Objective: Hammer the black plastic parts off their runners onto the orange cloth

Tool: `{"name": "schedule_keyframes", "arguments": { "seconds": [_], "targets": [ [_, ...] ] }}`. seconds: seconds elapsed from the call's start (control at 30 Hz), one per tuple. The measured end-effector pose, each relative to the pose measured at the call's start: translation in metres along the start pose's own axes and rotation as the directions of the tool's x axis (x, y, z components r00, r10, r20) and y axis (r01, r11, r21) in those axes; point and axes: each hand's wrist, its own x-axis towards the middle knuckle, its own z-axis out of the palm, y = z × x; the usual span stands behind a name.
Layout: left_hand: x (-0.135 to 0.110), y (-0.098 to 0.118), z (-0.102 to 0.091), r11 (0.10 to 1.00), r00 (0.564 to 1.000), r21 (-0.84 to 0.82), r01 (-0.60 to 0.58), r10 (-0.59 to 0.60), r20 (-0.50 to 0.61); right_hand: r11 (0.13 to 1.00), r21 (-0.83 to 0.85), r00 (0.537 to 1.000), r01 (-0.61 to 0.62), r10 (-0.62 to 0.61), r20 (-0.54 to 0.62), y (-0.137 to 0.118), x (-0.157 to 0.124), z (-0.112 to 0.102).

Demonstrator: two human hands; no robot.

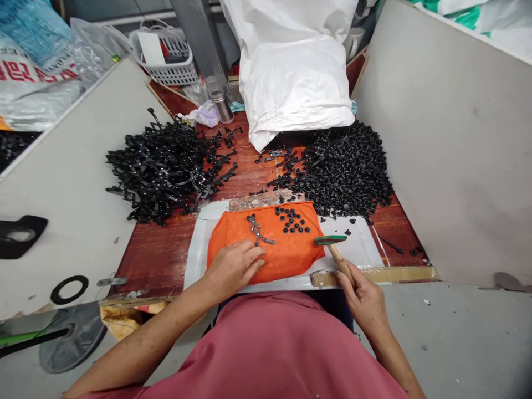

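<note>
An orange cloth pad (291, 252) lies on a white board (361, 249) at the table's near edge. On the cloth rest a small black and metal strip part (257, 230) and a cluster of several black round caps (294, 220). My left hand (233, 267) lies on the cloth just below the strip part, fingers pressed together near its end. My right hand (364, 299) grips the wooden handle of a small hammer (334, 249), whose green head sits at the cloth's right edge.
A heap of black strip parts (166, 166) covers the table's left back, and a heap of black round caps (347, 169) fills the right back. A white sack (291, 72) stands behind. Grey boards wall both sides. A white basket (166, 52) sits far left.
</note>
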Motion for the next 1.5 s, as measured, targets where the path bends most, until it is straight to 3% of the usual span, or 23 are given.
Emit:
{"name": "schedule_keyframes", "arguments": {
  "seconds": [0.07, 0.17, 0.27, 0.37, 0.47, 0.53, 0.67, 0.8, 1.23, 1.5],
  "targets": [
    [-0.002, -0.007, -0.003, 0.998, 0.999, -0.051, 0.047, -0.047, -0.002, 1.0, 0.014, 1.0, -0.005, 0.005, 0.001, -0.001, 0.0, 0.0],
    [0.006, -0.013, -0.012, 0.992, 0.989, 0.055, 0.114, -0.108, -0.096, 1.0, 0.018, 1.0, -0.007, 0.007, -0.001, -0.002, 0.0, -0.001],
    [0.021, -0.015, -0.009, 0.984, 0.999, 0.178, -0.016, 0.022, -0.033, 1.0, 0.005, 1.0, 0.004, -0.004, 0.0, -0.001, 0.001, -0.001],
    [0.036, -0.021, 0.007, 0.959, 0.983, 0.217, -0.183, 0.17, 0.075, 1.0, 0.003, 1.0, 0.005, -0.005, 0.008, 0.001, 0.0, 0.001],
    [0.043, -0.029, 0.019, 0.95, 0.963, 0.194, -0.243, 0.214, 0.162, 1.0, 0.023, 1.0, -0.001, 0.001, 0.0, 0.002, -0.001, 0.003],
    [0.046, -0.032, 0.019, 0.969, 0.972, 0.151, -0.194, 0.169, 0.164, 1.0, 0.03, 1.0, -0.003, 0.003, -0.003, 0.001, -0.001, 0.003],
    [0.053, -0.026, 0.016, 0.999, 0.993, -0.015, 0.034, -0.032, 0.11, 1.0, 0.019, 1.0, -0.01, 0.009, 0.012, -0.004, -0.001, 0.001],
    [0.064, -0.016, 0.023, 0.98, 0.979, -0.149, 0.13, -0.104, 0.175, 1.0, 0.018, 1.0, -0.001, 0.0, 0.028, -0.007, 0.0, -0.002],
    [0.072, -0.007, 0.038, 0.992, 0.979, -0.064, 0.108, -0.095, 0.18, 1.0, 0.001, 0.999, -0.009, 0.009, 0.036, -0.006, -0.001, -0.002],
    [0.071, -0.006, 0.038, 0.995, 0.973, 0.052, 0.085, -0.094, 0.209, 1.0, 0.019, 0.998, 0.009, -0.011, 0.068, -0.01, 0.0, -0.006]
  ]
}}
